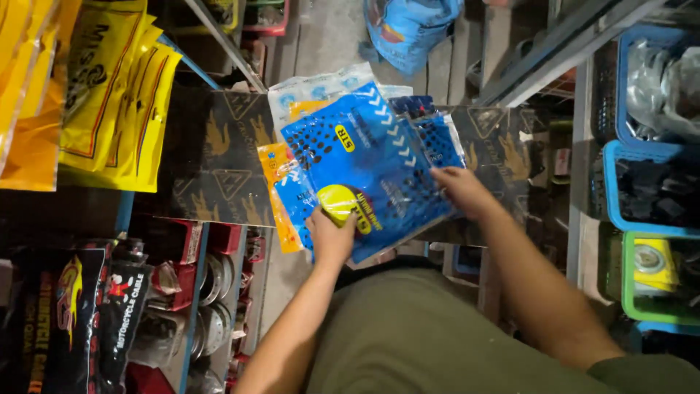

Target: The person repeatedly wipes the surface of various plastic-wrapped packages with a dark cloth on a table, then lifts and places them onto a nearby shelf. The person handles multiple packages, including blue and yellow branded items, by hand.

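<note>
Far to my left I see yellow bags (109, 80) hanging, and below them black packets (73, 321) and red bins with round metal parts (211, 281). In the middle lies a dark board (219, 157), which I use as my tabletop. On it sits a pile of flat blue packets (364, 164), fanned out a bit, with an orange one (273, 182) poking out on the left side. My left hand (332, 237) is closed on the near edge of the top blue packet, thumb by its round yellow spot (337, 201). My right hand (463, 191) is pressed flat on the right edge of the pile, fingers spread. So my hands are apart, one on each side. I think the pile is only half neat: the packets are gathered, but not lined up yet. On the right stand blue baskets (620, 197) and a green basket (628, 281) full of small parts.
</note>
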